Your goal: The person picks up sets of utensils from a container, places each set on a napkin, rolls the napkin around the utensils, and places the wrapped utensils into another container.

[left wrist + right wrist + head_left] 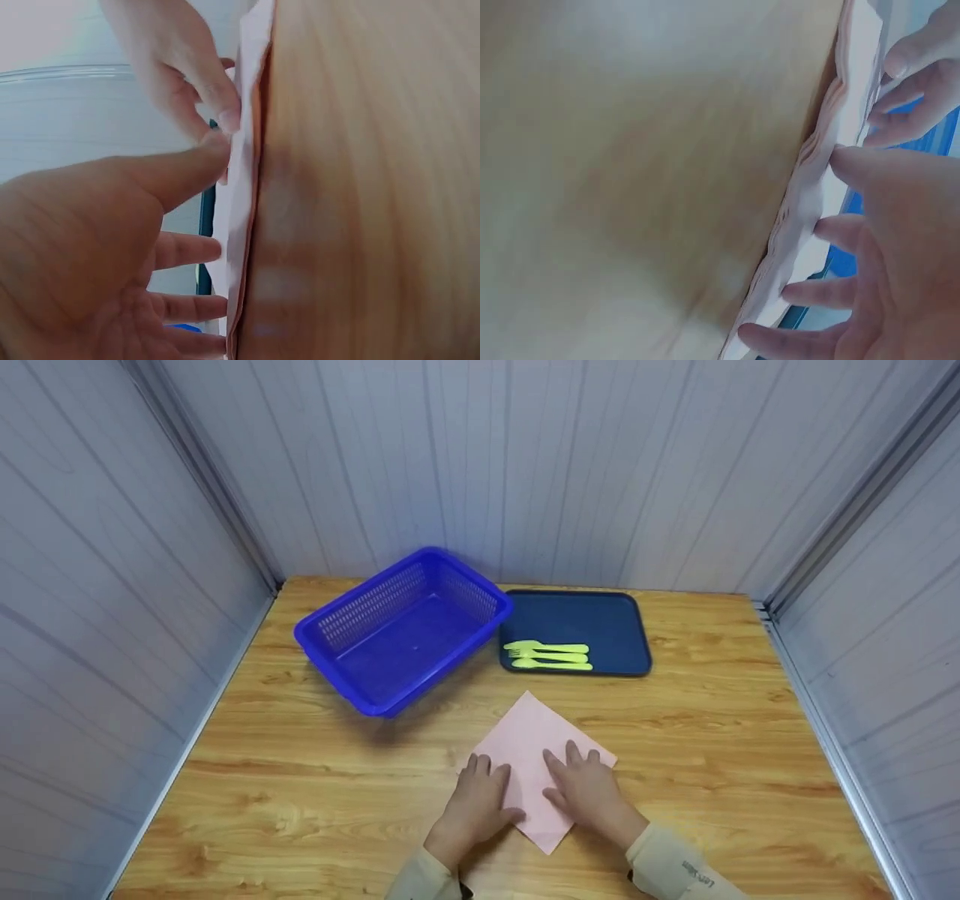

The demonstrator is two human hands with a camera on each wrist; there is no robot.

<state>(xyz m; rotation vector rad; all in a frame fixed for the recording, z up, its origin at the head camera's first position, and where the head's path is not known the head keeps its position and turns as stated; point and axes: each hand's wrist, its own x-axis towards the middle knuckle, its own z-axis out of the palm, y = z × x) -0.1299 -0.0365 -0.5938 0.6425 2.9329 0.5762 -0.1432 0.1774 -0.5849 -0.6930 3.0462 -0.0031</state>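
Pink layered napkin [529, 735], flat and diamond-wise on wood-grain table [720, 780], nearer than dark-blue tray [600, 622] bearing yellow knife [562, 648], fork [566, 658] and spoon [566, 666]; blue perforated basket [412, 649] beyond, at left. Left hand [476, 799] and right hand [592, 791] on opposite halves of napkin, fingers extended, unclenched, touching it.

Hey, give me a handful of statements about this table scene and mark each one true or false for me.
1. The left hand and right hand both touch the pink napkin. True.
2. The basket is blue. True.
3. The pink napkin lies inside the basket. False: it is on the table.
4. Three pieces of cutlery lie on the tray. True.
5. The cutlery is red. False: it is yellow-green.
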